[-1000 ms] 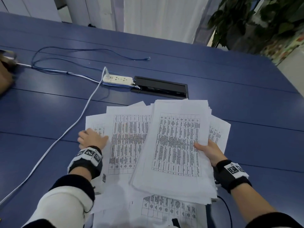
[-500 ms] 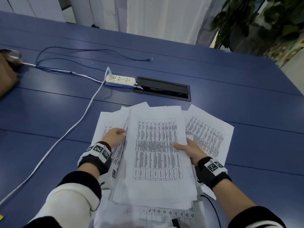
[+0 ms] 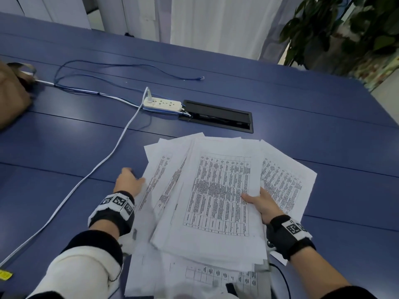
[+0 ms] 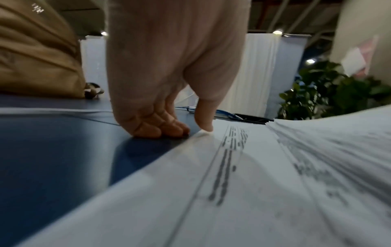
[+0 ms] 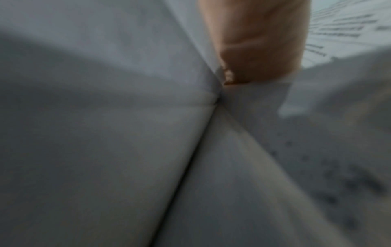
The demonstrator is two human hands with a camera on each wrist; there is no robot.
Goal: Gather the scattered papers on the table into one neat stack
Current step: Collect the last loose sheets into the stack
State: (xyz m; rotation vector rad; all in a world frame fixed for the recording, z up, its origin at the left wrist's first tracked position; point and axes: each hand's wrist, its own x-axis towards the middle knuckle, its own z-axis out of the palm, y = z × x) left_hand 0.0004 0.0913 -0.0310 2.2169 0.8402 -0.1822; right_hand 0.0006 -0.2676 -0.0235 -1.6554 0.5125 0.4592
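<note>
Printed white papers point(image 3: 216, 190) lie in a loose fanned pile on the blue table point(image 3: 323, 126). My right hand point(image 3: 257, 200) grips the thick top bundle at its right edge, thumb on top and fingers hidden beneath; the right wrist view shows blurred paper point(image 5: 105, 133) around a finger point(image 5: 260, 50). One sheet point(image 3: 287, 180) sticks out to the right under that hand. My left hand point(image 3: 129, 182) is at the pile's left edge. In the left wrist view its fingertips point(image 4: 169, 132) touch the table beside a sheet point(image 4: 253, 183), and the thumb tip rests on that sheet.
Behind the pile sit a white power strip point(image 3: 162, 104) and a black cable hatch point(image 3: 216, 116). A white cord point(image 3: 97, 169) runs diagonally across the table to the left. A thin blue cable point(image 3: 129, 65) loops farther back. A brown bag point(image 3: 10, 98) lies far left.
My left hand slid left off the sheets to the pile's left edge. The top bundle in my right hand shifted slightly right and now covers more of the pile.
</note>
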